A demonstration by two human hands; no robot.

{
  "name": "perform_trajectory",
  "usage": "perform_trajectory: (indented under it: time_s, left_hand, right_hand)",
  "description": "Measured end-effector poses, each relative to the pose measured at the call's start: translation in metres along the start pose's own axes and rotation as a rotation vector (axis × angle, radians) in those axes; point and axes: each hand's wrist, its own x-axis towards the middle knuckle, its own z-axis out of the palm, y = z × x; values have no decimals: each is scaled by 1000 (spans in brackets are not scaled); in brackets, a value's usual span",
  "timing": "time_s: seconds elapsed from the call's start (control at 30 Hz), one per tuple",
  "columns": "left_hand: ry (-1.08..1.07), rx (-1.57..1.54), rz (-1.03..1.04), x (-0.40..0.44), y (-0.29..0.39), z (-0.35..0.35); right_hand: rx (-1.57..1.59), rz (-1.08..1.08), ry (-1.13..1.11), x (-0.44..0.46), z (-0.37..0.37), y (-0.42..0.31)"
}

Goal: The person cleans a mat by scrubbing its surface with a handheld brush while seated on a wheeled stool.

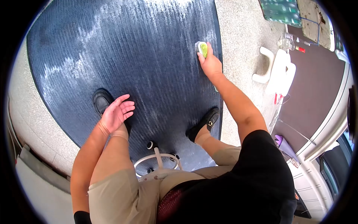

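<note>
A scrubbing brush (203,48) with a green and white top is gripped in my right hand (211,64), near the right edge of a dark blue ribbed mat (156,74). Its bristles are mostly hidden beneath it. White foamy streaks run across the far and left parts of the mat. My left hand (117,112) holds nothing; its palm is turned up and the fingers are apart, above my left knee and beside the black shoe (101,100). The other black shoe (205,123) rests on the mat below my right arm.
Under me is a wheeled stool (158,158) with a ring base. Speckled floor (242,44) borders the mat. To the right are a white plastic object (279,72), a clear bottle (286,44), green wrapped bottles (280,10) and a purple item (286,145). A grey ledge (41,179) stands left.
</note>
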Motion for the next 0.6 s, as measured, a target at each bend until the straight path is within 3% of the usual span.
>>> perform_trajectory:
  time_s: [0.1,0.2,0.33,0.4,0.5,0.6]
  left_hand:
    - [13,27,-5,1,2,2]
    - [13,15,-10,2,3,2]
    - [-25,-21,-2,-3,1,-1]
    - [-21,-35,-8,-2,4,-1]
    - [-18,-40,-13,-1,2,0]
    - [0,-29,-17,-1,2,1]
  right_hand:
    - [15,-11,135,71,-27,-50]
    - [158,19,163,41,-9,-47]
    - [126,-32,-145,-69,35,1]
    - [84,-68,-147,-65,34,4]
    - [20,-137,-58,-7,12,-32]
    - [66,-36,104,87,-33,-106]
